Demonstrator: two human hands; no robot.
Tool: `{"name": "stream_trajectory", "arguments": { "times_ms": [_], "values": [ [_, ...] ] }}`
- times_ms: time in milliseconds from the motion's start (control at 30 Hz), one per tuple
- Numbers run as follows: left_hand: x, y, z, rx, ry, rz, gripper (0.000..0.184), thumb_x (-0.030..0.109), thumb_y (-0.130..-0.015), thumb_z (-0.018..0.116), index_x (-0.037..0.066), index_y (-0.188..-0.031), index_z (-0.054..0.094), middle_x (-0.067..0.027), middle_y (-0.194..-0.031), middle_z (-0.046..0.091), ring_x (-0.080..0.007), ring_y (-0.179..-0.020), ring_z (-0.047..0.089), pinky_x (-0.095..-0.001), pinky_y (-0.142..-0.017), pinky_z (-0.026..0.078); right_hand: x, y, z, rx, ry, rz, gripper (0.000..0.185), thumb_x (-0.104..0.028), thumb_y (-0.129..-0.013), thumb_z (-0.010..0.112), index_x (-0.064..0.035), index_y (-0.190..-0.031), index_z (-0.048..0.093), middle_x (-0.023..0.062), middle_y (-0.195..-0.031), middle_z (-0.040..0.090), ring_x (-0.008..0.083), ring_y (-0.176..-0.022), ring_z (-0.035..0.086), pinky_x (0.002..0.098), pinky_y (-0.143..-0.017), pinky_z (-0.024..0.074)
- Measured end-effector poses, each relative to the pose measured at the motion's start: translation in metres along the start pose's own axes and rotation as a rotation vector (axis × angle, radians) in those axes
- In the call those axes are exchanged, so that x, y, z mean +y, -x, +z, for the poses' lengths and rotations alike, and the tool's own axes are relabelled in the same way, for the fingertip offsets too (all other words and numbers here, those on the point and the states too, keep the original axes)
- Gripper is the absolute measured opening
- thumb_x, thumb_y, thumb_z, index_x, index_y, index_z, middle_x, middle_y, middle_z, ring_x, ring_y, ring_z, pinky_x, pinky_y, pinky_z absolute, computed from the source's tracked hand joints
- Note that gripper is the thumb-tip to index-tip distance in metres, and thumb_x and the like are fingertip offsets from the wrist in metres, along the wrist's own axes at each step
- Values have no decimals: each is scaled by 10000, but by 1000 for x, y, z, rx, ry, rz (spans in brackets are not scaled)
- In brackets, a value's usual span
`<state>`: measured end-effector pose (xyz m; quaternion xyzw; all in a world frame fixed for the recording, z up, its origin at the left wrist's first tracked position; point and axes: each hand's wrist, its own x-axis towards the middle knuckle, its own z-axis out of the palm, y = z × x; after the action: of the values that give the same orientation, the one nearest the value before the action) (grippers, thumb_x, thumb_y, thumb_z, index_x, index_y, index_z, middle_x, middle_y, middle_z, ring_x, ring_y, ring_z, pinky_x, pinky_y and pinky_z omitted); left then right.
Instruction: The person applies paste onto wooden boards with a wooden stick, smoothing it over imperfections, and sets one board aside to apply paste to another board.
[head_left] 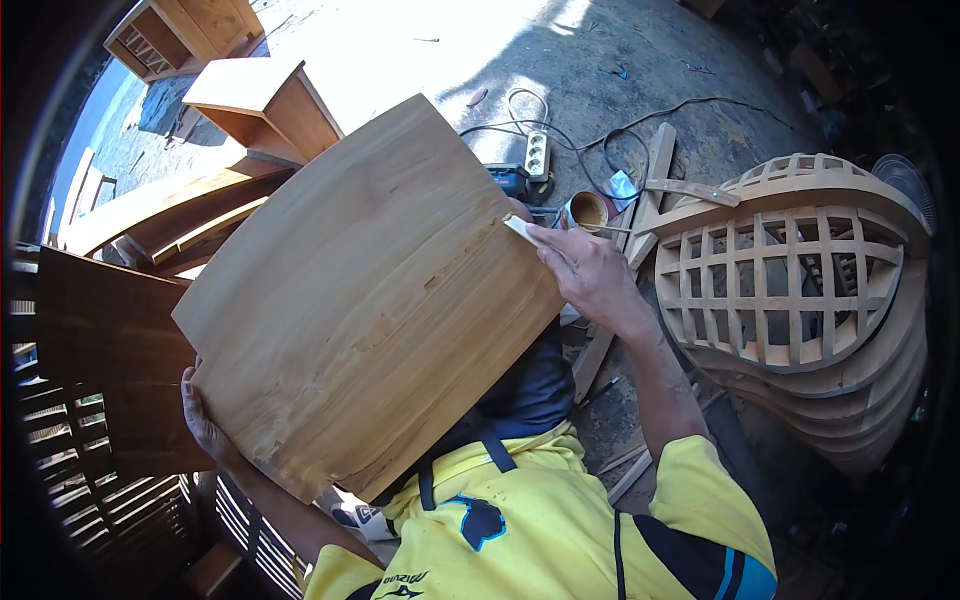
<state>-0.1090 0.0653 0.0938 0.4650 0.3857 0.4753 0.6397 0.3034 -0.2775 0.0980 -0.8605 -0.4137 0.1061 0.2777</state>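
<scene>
A wide wooden panel [350,310] with one curved edge lies tilted across my lap. Streaks of tan filler run along its grain, and rougher patches show near the lower left corner. My left hand [203,412] is wrapped round the panel's left edge, with part of the fingers hidden. In my right hand [590,270] a small pale flat scraper [521,229] is pinched between thumb and fingers. Its end meets the panel near the right edge, beside a dab of filler. Just past that edge stands an open can [587,210] holding brown paste.
A curved wooden lattice frame [780,270] stands at the right. Behind the panel are a white power strip [538,155], a dark cable [600,145] and wooden strips [655,180]. Wooden furniture pieces [265,105] stand at the upper left, above a dark slatted piece [110,370].
</scene>
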Motion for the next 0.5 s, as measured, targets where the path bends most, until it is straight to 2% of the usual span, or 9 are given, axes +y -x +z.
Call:
{"name": "stream_trajectory", "arguments": {
  "times_ms": [67, 133, 167, 233, 333, 433, 500],
  "values": [
    [0, -1, 4, 15, -6, 4, 470, 334, -1121, 501, -30, -1417, 524, -175, -1406, 636, -252, -1276, 617, -417, -1104, 497, -14, 0, 0, 17, 4, -19, 334, -168, -1027, 637, -110, -1350, 702, 198, -1065, 736, 362, -982, 729, 440, -864, 572],
    [2, 1, 4, 9, 49, -5, 404, 321, -1119, 520, -1, -1351, 589, -177, -1391, 651, -262, -1271, 625, -424, -1096, 512, -28, -5, 2, -78, 78, 52, 338, -168, -1024, 644, -113, -1353, 699, 179, -1023, 731, 357, -939, 723, 454, -838, 568],
    [2, -2, -2, 30, 49, 2, 404, 321, -1119, 520, -1, -1351, 589, -177, -1391, 651, -262, -1271, 625, -424, -1096, 512, -30, -5, 0, -90, 76, 33, 338, -168, -1024, 644, -113, -1353, 699, 179, -1023, 731, 357, -939, 723, 454, -838, 568],
    [-2, -5, -11, -84, -31, 37, 441, 333, -1123, 494, -10, -1397, 541, -177, -1419, 628, -261, -1288, 611, -417, -1108, 497, -34, 2, -6, -94, 64, -71, 341, -163, -1018, 658, -115, -1353, 699, 165, -913, 688, 351, -855, 703, 466, -790, 555],
    [-2, -1, -5, -31, 50, -10, 432, 325, -1124, 490, -10, -1391, 541, -179, -1411, 633, -260, -1295, 610, -418, -1114, 499, -58, 7, -1, -73, 91, -81, 356, -147, -1010, 671, -125, -1364, 693, 144, -840, 631, 334, -779, 676, 460, -729, 541],
    [-6, -5, -13, -74, 63, 5, 437, 330, -1124, 489, -12, -1392, 535, -186, -1428, 624, -262, -1307, 606, -419, -1120, 501, -55, 12, 13, -79, 150, -126, 359, -212, -1021, 654, -150, -1373, 683, 132, -826, 617, 328, -738, 701, 461, -671, 572],
    [-6, -5, -14, -73, 38, 9, 445, 332, -1123, 492, -15, -1399, 529, -191, -1442, 615, -266, -1313, 603, -420, -1122, 502, -62, 13, 10, -60, 125, -137, 369, -169, -1012, 666, -149, -1380, 682, 131, -833, 617, 324, -723, 678, 447, -661, 551]
  ]
}}
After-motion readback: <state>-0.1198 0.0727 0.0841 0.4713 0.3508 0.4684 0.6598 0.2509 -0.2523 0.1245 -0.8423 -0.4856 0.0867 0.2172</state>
